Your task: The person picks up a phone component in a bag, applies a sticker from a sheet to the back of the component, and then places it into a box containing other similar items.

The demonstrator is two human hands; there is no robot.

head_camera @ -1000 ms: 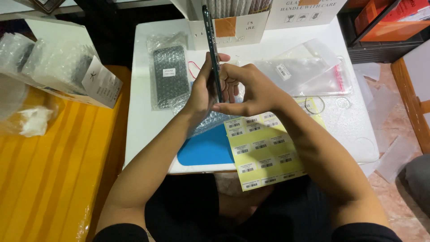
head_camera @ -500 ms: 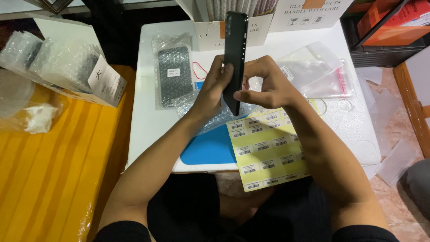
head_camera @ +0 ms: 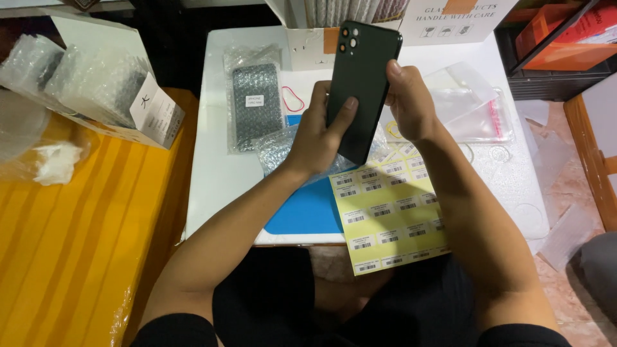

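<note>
I hold a dark green phone back cover (head_camera: 363, 83) upright over the white table (head_camera: 215, 160), its flat back facing me and the camera holes at its top left. My left hand (head_camera: 318, 132) grips its left edge and lower part. My right hand (head_camera: 408, 99) grips its right edge. Below the hands lies a yellow sheet of barcode stickers (head_camera: 389, 218) hanging over the table's near edge, beside a blue mat (head_camera: 305, 212).
A bubble-wrapped dark part (head_camera: 256, 106) and a red rubber band (head_camera: 292, 99) lie at the left of the table. Clear plastic bags (head_camera: 475, 109) lie at the right. Cardboard boxes (head_camera: 443, 16) stand behind. A white box of bubble-wrapped parts (head_camera: 96, 87) sits on the orange surface (head_camera: 71, 244).
The cover was edge-on to me a second ago. I have turned it in both hands so its flat back now faces me, and raised it slightly.
</note>
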